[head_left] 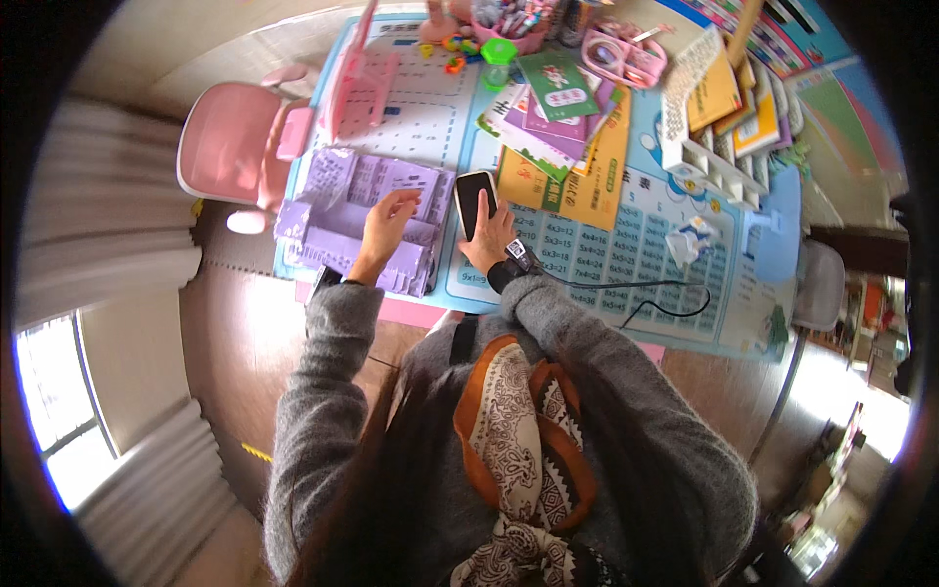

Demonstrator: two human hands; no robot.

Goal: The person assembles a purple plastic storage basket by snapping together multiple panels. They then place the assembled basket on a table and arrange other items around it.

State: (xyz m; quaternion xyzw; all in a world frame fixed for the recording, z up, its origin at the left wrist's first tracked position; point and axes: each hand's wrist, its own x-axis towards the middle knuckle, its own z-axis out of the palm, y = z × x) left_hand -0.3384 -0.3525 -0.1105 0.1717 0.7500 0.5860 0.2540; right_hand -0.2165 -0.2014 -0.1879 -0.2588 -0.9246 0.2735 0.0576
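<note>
On a blue counter (pixel 734 328), a lilac box (pixel 333 223) is set. Over it, the left hand (pixel 391 225) is held loosely curled; the right hand (pixel 492 240) is spread, one finger extended over a phone (pixel 471 203), laid just right of the box.

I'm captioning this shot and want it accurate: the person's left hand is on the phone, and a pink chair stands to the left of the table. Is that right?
Not quite: the head view shows the person's right hand on the phone; the left hand is apart from it. A pink chair does stand to the left of the table.
</note>
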